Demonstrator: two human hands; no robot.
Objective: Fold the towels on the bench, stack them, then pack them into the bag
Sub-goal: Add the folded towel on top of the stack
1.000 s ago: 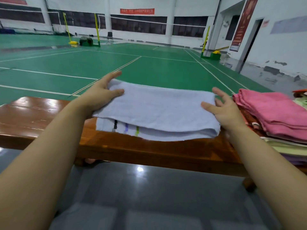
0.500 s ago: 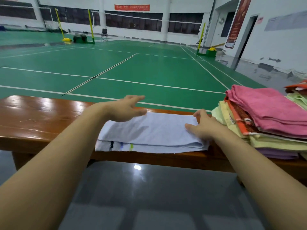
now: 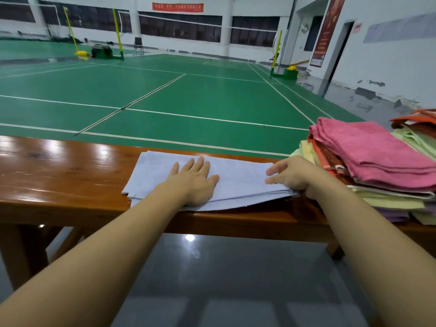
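Towels are the whole job here, and the one in hand is a pale lilac towel (image 3: 238, 182), folded into a flat oblong lying along the near edge of the wooden bench (image 3: 59, 171), a little right of the bench's middle. The person's left hand (image 3: 192, 182) lies flat on top of it, fingers straight and spread, pressing the layers down near the towel's centre. Their right hand (image 3: 296, 177) is at the towel's right end: the thumb seems tucked under the edge while the fingers are loosely extended over the top, so it looks like a light pinch on the stacked layers, which lift slightly off the bench there.

Just beside that end, toward the right end of the bench, sits the stack of folded towels (image 3: 377, 182), with a pink towel (image 3: 368, 152) on top and yellow-green, orange and purple ones beneath. No bag is in sight.

To my eye this is the smoothing at the end of a fold, with stacking next. That move calls for sliding both hands under or around the oblong so the layers stay aligned, lifting it level, and setting it squarely on the pink towel without letting the loose near edges splay
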